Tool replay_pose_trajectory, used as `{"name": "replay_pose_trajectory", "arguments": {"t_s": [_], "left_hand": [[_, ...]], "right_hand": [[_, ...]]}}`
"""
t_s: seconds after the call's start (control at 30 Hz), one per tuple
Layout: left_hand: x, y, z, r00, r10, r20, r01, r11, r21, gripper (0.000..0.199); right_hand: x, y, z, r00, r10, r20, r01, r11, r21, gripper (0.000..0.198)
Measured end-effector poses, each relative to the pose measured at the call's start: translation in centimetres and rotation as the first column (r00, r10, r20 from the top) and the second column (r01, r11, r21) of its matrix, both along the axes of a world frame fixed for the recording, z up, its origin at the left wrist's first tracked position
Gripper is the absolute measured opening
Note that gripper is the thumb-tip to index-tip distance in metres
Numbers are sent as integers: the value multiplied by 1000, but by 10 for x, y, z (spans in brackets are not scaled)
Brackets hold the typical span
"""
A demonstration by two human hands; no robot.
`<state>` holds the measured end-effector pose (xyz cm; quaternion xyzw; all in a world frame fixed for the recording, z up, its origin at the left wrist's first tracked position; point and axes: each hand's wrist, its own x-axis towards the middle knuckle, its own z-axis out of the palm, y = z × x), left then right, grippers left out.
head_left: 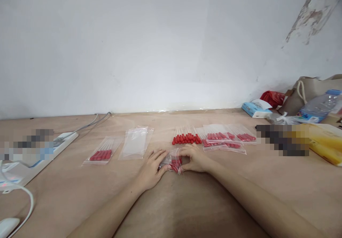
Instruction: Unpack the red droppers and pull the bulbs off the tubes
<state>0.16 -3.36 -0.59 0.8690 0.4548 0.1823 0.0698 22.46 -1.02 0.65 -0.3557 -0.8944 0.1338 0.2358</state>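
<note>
A small clear zip bag point(175, 160) with red-bulbed droppers in it lies between my hands on the table. My left hand point(153, 167) rests over the bag's left part, thumb and fingers closed about it. My right hand point(194, 158) pinches the zip edge at the bag's right end between thumb and fingers. Just behind them is a row of loose droppers point(186, 138), thin clear tubes pointing to the wall and red bulbs towards me. Some of the bag is hidden under my left fingers.
Flat clear bags point(135, 142) lie left of centre, beside a filled dropper bag point(100, 155). More filled bags point(226, 140) overlap on the right. A white power strip point(50, 152) with cables stands at the left. A tissue pack point(255, 109), plastic bottle point(319, 106) and yellow package point(323, 142) lie at the right.
</note>
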Motion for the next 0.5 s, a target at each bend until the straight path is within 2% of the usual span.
{"name": "replay_pose_trajectory", "arguments": {"t_s": [0.17,0.3,0.4,0.5], "left_hand": [[-4,1,5,997,-74,2,74,997,-25,51],[-7,0,9,991,-135,-10,135,991,-18,57],[-5,-1,7,994,-107,-17,107,994,5,53],[-2,-2,4,998,-55,-17,55,998,7,52]], "right_hand": [[3,1,-5,1000,-15,-15,15,1000,8,41],[4,-2,-8,1000,-13,-21,14,1000,15,53],[3,-5,-7,1000,-19,-22,20,1000,15,58],[-1,-9,-4,999,-32,-19,33,999,30,52]]}}
